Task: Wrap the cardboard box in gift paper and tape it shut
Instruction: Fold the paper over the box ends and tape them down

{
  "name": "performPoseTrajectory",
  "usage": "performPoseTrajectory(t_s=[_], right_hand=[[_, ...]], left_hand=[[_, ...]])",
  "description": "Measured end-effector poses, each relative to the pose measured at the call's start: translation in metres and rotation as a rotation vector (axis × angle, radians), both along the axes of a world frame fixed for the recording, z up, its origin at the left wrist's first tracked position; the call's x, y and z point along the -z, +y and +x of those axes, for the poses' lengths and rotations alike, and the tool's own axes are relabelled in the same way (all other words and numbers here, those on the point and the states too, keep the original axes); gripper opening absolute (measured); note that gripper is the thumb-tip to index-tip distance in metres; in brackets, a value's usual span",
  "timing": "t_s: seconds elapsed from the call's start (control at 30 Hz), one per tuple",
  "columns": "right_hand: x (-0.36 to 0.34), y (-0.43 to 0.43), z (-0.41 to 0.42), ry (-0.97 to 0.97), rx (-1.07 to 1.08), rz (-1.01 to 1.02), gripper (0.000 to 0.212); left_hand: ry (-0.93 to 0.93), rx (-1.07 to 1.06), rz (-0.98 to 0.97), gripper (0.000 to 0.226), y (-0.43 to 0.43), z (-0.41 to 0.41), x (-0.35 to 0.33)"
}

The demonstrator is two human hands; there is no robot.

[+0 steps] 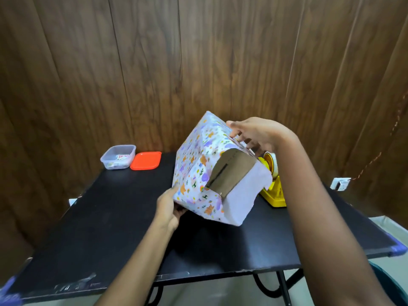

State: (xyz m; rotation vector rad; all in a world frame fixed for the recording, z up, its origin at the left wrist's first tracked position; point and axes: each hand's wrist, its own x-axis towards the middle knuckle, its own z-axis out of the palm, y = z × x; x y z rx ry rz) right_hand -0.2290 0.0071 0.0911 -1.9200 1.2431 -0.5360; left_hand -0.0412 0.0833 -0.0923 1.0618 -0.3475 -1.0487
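Note:
The cardboard box is tilted up above the black table, mostly covered in white gift paper printed with purple and orange figures. Its near end shows bare brown cardboard, with the paper's white underside hanging loose beside it. My left hand grips the box's lower left corner from underneath. My right hand holds the upper far edge, fingers pressing on the paper. A yellow tape dispenser stands just right of the box, partly hidden by my right forearm.
A clear plastic container with small items inside sits at the table's far left, its orange lid lying beside it. A wood-panelled wall rises right behind the table. A wall socket is at the right.

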Motion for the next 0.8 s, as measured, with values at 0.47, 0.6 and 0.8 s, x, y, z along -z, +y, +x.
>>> performPoseTrajectory(t_s=[0.47, 0.6, 0.8], right_hand=[[0.120, 0.001, -0.021, -0.214, 0.200, 0.316, 0.024], [0.114, 0.005, 0.007, 0.285, 0.037, -0.274, 0.043], [0.114, 0.017, 0.057, 0.689, -0.402, -0.317, 0.051]], left_hand=[[-0.464, -0.127, 0.108, 0.037, 0.018, 0.007, -0.012], [-0.422, -0.536, 0.189, 0.035, 0.032, -0.009, -0.010], [-0.225, -0.135, 0.104, 0.018, 0.037, -0.029, -0.019]])
